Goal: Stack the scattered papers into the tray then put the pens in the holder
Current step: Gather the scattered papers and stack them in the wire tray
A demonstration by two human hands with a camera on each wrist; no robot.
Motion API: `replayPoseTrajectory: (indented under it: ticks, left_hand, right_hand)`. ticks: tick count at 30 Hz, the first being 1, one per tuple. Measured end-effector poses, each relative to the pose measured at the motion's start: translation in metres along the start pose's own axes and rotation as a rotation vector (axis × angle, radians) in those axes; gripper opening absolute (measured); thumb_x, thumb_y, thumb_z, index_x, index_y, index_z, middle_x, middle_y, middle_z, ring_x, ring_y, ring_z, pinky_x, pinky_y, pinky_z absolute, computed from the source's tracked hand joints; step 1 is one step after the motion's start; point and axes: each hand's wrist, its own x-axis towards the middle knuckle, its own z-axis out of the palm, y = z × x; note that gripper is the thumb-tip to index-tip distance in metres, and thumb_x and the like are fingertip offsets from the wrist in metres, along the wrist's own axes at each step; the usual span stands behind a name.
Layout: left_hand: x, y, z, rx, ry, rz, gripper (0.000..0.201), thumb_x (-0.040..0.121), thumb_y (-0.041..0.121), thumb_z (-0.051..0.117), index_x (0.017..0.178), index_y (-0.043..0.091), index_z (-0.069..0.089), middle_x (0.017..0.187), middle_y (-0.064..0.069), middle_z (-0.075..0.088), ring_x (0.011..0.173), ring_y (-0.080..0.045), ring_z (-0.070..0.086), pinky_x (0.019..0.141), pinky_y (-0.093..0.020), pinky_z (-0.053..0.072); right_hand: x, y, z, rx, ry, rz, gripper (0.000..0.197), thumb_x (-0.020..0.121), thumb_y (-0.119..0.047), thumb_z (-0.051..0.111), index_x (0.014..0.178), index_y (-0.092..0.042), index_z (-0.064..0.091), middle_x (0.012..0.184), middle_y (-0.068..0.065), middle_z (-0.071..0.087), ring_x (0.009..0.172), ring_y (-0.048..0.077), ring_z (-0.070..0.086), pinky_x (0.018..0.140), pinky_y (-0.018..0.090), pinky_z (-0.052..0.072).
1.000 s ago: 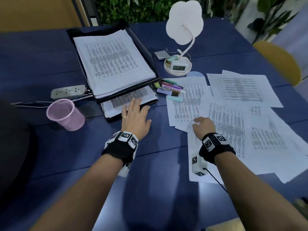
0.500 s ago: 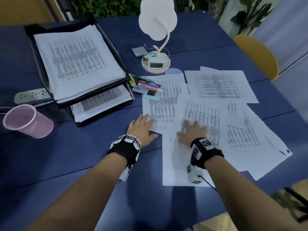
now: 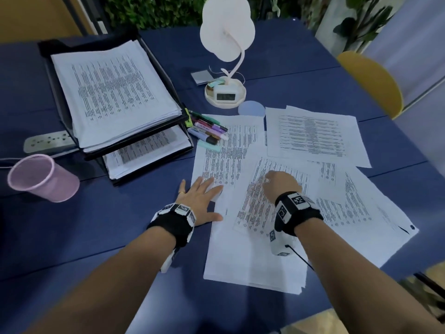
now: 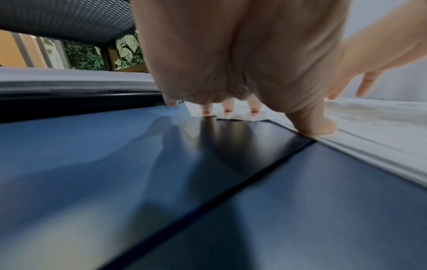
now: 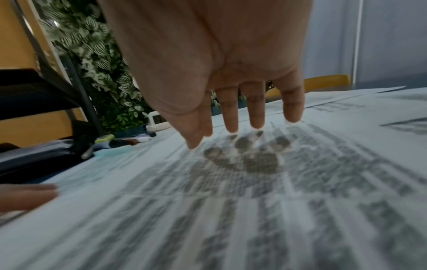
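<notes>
Several printed papers lie scattered over the right half of the blue table. A black two-tier tray at the back left holds thick stacks of sheets. Several coloured pens lie beside the tray, partly on one sheet. A pink mesh holder stands at the left. My left hand lies flat, fingers straight, touching the left edges of the sheets. My right hand hovers with straight fingers just above a tilted, blurred sheet.
A white flower-shaped lamp with a clock stands behind the papers, beside a grey card and a pale blue disc. A power strip lies left of the tray. A yellow chair is at the right.
My left hand moved right from in front of the tray to the papers' left edge. My right hand slid forward over the sheets, and the top sheet under it has shifted and tilted.
</notes>
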Motion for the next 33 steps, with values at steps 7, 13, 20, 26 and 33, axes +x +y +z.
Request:
replayPoseTrajectory:
  ticks: [7,13,20,26,33]
  left_hand:
    - [-0.021,-0.042,-0.002,-0.010,-0.031,-0.087,0.100,0.073,0.072,0.056,0.148,0.042,-0.002,0.159,0.003,-0.014,0.146,-0.023,-0.016,0.109,-0.060,-0.015]
    - [-0.030,-0.070,-0.011,0.025,-0.093,-0.195,0.123,0.061,0.066,0.073,0.148,0.038,-0.009,0.158,-0.003,-0.015,0.145,-0.028,-0.018,0.110,-0.060,-0.010]
    - [-0.028,-0.075,-0.019,-0.258,0.010,-0.351,0.115,0.056,0.067,0.065,0.149,0.024,0.014,0.157,-0.009,0.013,0.143,-0.031,0.014,0.112,-0.052,0.019]
    - [-0.021,-0.056,-0.015,-0.255,0.124,-0.503,0.105,0.062,0.065,0.071,0.140,0.006,0.030,0.136,-0.016,0.035,0.126,-0.034,0.034,0.104,-0.042,0.035]
    - [-0.028,-0.029,-0.013,-0.210,0.044,-0.593,0.090,0.074,0.059,0.067,0.132,-0.002,0.032,0.129,-0.016,0.044,0.120,-0.029,0.046,0.097,-0.035,0.043]
  right_hand:
    - [0.000,0.016,0.010,-0.034,-0.033,0.025,0.047,0.085,-0.048,0.050,0.129,-0.032,0.045,0.136,0.007,0.041,0.126,0.035,0.036,0.099,0.059,0.037]
    - [-0.009,-0.001,0.017,-0.076,-0.006,0.027,0.058,0.082,-0.057,0.056,0.134,-0.037,0.042,0.141,0.004,0.036,0.131,0.032,0.032,0.102,0.060,0.032]
    - [0.000,-0.006,0.023,-0.115,-0.130,0.019,0.107,0.063,-0.077,0.061,0.147,-0.029,0.014,0.155,0.011,0.014,0.141,0.040,0.015,0.107,0.062,0.026]
    - [-0.001,-0.008,0.017,-0.137,-0.144,0.011,0.105,0.066,-0.072,0.064,0.147,-0.025,0.017,0.153,0.016,0.018,0.139,0.045,0.018,0.112,0.055,0.022]
    - [-0.005,-0.020,0.010,-0.138,-0.151,0.026,0.094,0.075,-0.057,0.068,0.146,-0.019,0.020,0.151,0.017,0.021,0.139,0.038,0.022,0.114,0.051,0.021]
